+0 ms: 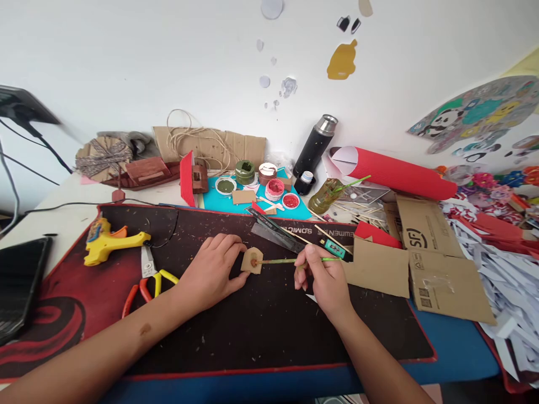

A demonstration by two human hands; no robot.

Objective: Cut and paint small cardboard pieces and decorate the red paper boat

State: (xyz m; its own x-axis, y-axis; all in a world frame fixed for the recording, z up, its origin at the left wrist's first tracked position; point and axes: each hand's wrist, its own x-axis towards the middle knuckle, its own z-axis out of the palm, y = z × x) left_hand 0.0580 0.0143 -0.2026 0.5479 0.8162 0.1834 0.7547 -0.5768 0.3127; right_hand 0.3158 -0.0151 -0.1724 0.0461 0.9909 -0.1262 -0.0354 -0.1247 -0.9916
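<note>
A small piece of cardboard (247, 268) lies near the middle of the dark mat, with a brown paint patch on its face. My left hand (217, 264) pinches its left edge between thumb and fingers. In my right hand (322, 272) is a thin green paintbrush (278, 261), held like a pen, its brown tip touching the painted patch. Beyond my hands, open pots of green paint (245, 172) and red paint (275, 189) stand on a blue sheet (210, 202). A jar of murky liquid (322, 196) holds another green stick.
A yellow glue gun (113, 241) and pliers (148, 269) lie left of my left arm. Cardboard sheets (379, 264), a cutter and a ruler (278, 238) are at the right. Behind stand a black flask (315, 146), a small red-roofed model (193, 177) and a red paper roll (396, 171).
</note>
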